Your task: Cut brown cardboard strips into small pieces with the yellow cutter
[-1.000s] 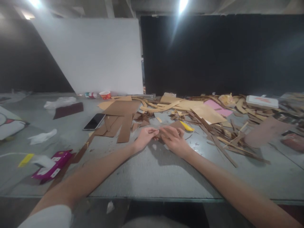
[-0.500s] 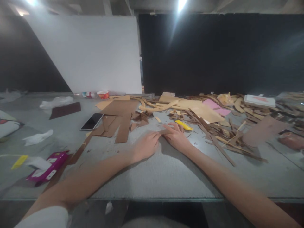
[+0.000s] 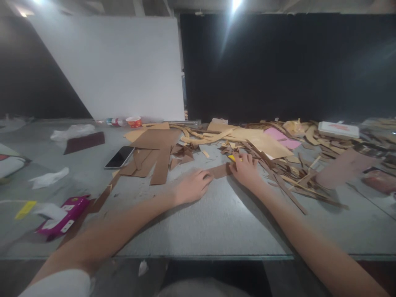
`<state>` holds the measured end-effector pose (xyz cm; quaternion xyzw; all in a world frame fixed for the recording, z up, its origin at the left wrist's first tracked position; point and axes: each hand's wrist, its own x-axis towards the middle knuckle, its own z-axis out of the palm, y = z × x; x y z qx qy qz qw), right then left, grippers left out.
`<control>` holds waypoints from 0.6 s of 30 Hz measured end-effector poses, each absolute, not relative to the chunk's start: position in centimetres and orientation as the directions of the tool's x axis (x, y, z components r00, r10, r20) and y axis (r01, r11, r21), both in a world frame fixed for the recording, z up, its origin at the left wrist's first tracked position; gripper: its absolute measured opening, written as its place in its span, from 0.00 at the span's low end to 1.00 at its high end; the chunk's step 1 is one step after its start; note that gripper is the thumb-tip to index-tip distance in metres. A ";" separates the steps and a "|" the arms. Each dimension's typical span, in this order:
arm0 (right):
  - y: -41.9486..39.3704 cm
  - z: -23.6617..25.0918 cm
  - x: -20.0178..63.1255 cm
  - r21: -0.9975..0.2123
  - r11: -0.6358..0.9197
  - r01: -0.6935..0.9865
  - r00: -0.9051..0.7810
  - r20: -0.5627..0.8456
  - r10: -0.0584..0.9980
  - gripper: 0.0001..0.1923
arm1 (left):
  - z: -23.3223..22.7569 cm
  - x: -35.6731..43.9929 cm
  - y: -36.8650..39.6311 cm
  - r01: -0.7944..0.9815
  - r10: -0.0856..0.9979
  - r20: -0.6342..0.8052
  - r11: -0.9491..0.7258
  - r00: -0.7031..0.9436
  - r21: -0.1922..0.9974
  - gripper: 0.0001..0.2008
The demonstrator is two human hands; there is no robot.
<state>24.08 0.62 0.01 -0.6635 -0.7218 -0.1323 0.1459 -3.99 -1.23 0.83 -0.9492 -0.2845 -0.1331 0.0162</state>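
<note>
Left hand (image 3: 192, 187): flat on the table (image 3: 198, 231), fingers together, pinning the near end of a brown strip (image 3: 220, 170). Right hand (image 3: 247, 169): fingers spread over a yellow knife (image 3: 231, 157) just past the strip; grip cannot be told. Step judged: fetching the cutter; next needs a firm grasp while the strip is held down.

A small brown cardboard strip (image 3: 220, 170) lies flat on the grey table (image 3: 198, 222), running roughly left to right and rising slightly toward its right end. Its left end touches the fingertips of the left hand (image 3: 190, 186), which rests palm down; its right end reaches the right hand (image 3: 246, 168), spread flat over it. Under the right hand's fingers a yellow utility knife (image 3: 231, 157) shows only as a small yellow patch, just beyond the strip's right end.
</note>
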 end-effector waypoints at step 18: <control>-3.0 2.3 21.6 0.075 0.094 0.993 -0.106 0.163 0.981 0.21 | 0.5 -5.5 1.9 0.611 0.588 0.281 -0.792 0.758 0.010 0.20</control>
